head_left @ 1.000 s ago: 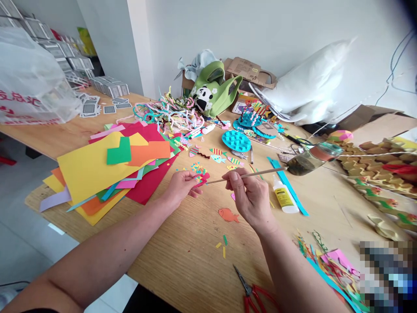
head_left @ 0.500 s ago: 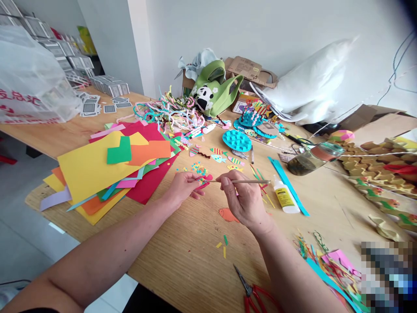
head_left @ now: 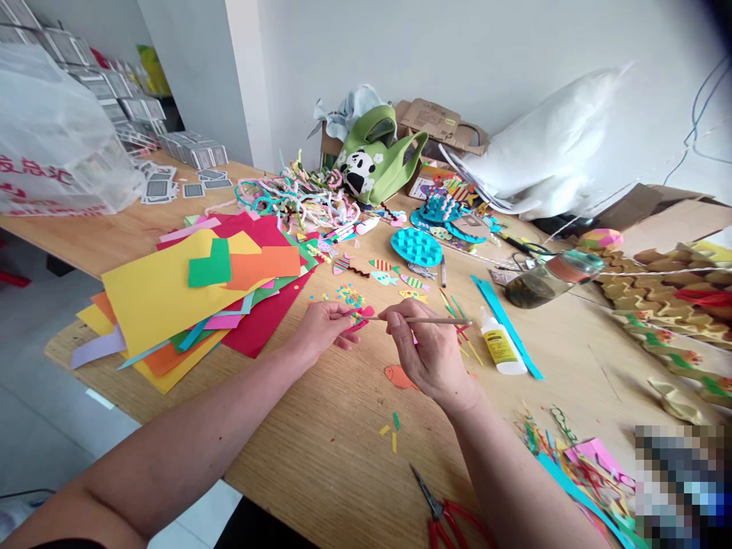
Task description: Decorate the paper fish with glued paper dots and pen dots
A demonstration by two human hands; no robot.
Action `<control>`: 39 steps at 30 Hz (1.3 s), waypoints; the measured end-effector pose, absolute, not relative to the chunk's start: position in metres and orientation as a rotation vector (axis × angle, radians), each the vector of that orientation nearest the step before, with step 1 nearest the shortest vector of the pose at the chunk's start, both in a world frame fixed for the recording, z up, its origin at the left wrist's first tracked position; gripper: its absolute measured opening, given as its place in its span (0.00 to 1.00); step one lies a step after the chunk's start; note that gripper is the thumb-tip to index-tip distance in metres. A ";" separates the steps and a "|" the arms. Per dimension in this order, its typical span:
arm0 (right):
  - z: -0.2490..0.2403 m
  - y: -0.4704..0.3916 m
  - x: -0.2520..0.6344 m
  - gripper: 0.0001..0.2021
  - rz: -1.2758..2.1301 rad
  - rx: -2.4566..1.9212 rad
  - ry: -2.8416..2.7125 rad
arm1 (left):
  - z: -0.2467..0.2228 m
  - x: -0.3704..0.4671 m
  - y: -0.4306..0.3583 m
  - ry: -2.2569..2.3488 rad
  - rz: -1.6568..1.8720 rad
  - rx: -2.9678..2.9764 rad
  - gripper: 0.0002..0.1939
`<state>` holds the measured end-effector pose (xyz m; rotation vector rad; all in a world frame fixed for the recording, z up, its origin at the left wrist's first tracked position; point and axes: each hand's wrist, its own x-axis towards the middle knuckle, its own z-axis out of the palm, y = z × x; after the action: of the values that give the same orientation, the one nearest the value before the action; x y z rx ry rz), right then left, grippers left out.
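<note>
Between the fingertips of my left hand (head_left: 323,329) is a small pink-red paper cutout (head_left: 364,313), partly covered by the fingers. My right hand (head_left: 426,351) grips a thin wooden stick (head_left: 443,321) like a pen, its tip at the cutout. Behind the hands lies a scatter of tiny coloured paper bits (head_left: 350,294). An orange paper fish (head_left: 400,377) rests on the table, partly under my right hand. A white glue bottle with a yellow label (head_left: 502,347) lies to the right, beside blue paper strips (head_left: 508,328).
Coloured paper sheets (head_left: 165,286) are stacked at the left. Red-handled scissors (head_left: 440,507) lie at the front edge. Decorated paper fish (head_left: 412,282), a blue oval piece (head_left: 416,247) and a glass jar (head_left: 552,278) sit further back. Paper scraps (head_left: 595,473) and egg cartons (head_left: 657,305) are at right.
Almost nothing differs. Both hands keep their hold, and the stick's tip stays at the pink-red cutout with only a very slight shift.
</note>
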<state>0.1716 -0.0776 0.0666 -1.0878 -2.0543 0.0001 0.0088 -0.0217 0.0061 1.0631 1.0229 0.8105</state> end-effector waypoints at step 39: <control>0.067 -0.079 0.172 0.10 0.020 -1.103 -2.064 | 0.010 0.009 -0.023 0.980 0.807 1.000 0.09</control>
<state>0.1719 -0.0785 0.0671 -1.1033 -2.0640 0.0195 0.0086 -0.0235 0.0103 1.0001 0.9795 0.8066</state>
